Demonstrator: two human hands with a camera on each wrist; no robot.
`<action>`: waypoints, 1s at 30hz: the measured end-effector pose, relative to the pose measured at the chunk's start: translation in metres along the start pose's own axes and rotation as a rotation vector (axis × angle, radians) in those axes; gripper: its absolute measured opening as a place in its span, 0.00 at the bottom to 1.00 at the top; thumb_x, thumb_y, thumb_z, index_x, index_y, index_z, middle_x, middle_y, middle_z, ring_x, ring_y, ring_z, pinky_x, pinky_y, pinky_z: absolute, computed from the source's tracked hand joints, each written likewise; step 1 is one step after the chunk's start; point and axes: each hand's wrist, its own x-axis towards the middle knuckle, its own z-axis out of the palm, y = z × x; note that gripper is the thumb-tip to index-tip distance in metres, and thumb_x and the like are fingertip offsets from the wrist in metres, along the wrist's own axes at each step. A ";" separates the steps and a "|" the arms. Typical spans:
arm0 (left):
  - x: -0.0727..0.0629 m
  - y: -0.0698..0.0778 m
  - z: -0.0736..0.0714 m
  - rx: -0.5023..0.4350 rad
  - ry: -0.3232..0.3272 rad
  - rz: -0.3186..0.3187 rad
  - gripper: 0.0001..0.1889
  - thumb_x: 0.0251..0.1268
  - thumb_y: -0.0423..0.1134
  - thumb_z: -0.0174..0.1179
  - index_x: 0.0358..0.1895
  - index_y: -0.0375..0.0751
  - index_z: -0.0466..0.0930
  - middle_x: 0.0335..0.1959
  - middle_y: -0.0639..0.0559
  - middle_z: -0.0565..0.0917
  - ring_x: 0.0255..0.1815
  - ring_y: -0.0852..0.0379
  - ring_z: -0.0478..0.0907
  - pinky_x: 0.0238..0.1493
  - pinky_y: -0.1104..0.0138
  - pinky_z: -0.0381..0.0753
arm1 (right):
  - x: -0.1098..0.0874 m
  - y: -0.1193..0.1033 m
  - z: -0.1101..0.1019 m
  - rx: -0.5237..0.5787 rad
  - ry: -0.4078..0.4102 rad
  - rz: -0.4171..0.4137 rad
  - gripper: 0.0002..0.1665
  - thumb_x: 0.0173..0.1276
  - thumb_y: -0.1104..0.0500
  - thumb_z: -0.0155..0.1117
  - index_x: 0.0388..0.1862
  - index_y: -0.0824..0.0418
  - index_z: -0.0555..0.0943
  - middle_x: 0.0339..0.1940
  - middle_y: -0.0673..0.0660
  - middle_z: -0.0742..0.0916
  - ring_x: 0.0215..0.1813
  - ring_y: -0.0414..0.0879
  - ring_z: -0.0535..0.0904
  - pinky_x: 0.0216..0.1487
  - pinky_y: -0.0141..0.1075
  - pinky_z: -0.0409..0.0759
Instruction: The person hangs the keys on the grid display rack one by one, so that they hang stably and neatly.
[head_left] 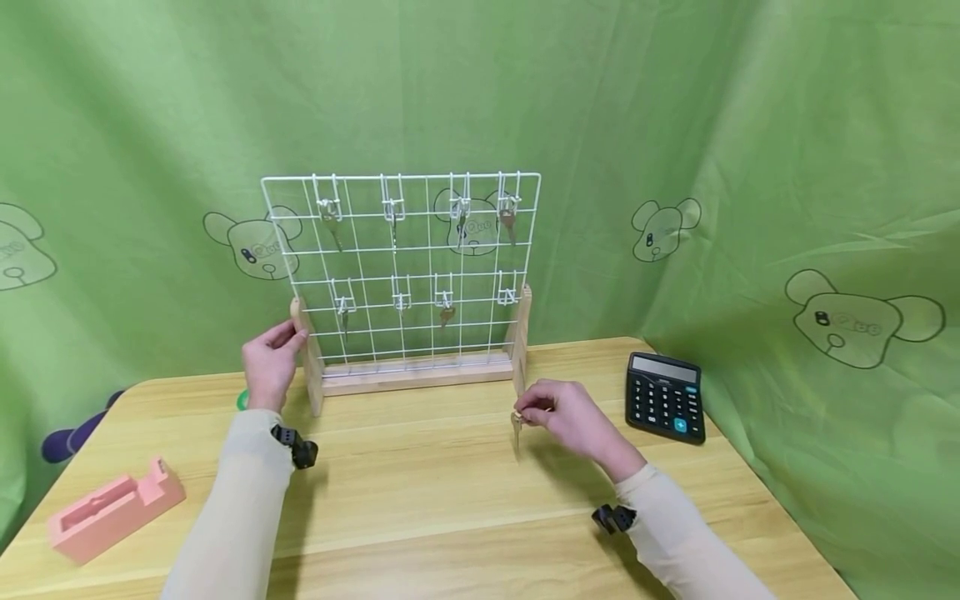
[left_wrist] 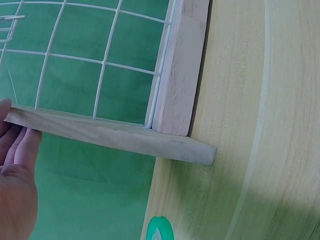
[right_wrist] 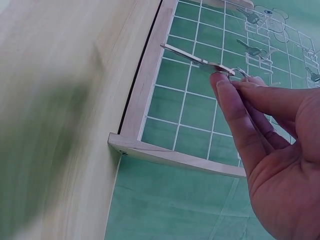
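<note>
A white wire grid [head_left: 427, 177] stands upright in a wooden base [head_left: 420, 381]. My left hand [head_left: 272, 360] grips the upper part of the left wooden side post [left_wrist: 125, 138], thumb on one side and fingers on the other. Between thumb and fingertips my right hand [head_left: 570, 417] pinches a metal key [right_wrist: 187, 54] by its ring end; its blade hangs down in front of the base's right end. Keys hang on the grid's other hooks, among them a brownish key [head_left: 447, 315] in the lower row. The lower right hook [head_left: 507, 296] carries no key.
On the right of the wooden table [head_left: 420, 517] lies a black calculator [head_left: 665, 397]. A pink tape dispenser [head_left: 116, 510] sits at the front left. A green round object [left_wrist: 159, 229] lies beside the left post. Green cloth [head_left: 585, 100] hangs behind and to the right.
</note>
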 end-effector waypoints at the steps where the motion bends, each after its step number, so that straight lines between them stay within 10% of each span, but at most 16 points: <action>1: 0.000 0.000 0.000 0.000 0.000 -0.001 0.23 0.69 0.35 0.62 0.66 0.40 0.73 0.65 0.41 0.75 0.63 0.49 0.75 0.61 0.66 0.76 | 0.000 0.000 0.000 -0.002 0.001 0.004 0.08 0.64 0.72 0.66 0.39 0.63 0.86 0.36 0.53 0.87 0.37 0.44 0.83 0.37 0.31 0.86; 30: 0.000 0.000 0.001 -0.011 0.005 0.012 0.23 0.69 0.35 0.62 0.65 0.38 0.73 0.64 0.41 0.75 0.63 0.49 0.75 0.61 0.67 0.76 | 0.032 -0.021 -0.021 -0.030 0.131 0.042 0.07 0.65 0.71 0.65 0.40 0.63 0.86 0.36 0.54 0.87 0.36 0.46 0.83 0.39 0.37 0.86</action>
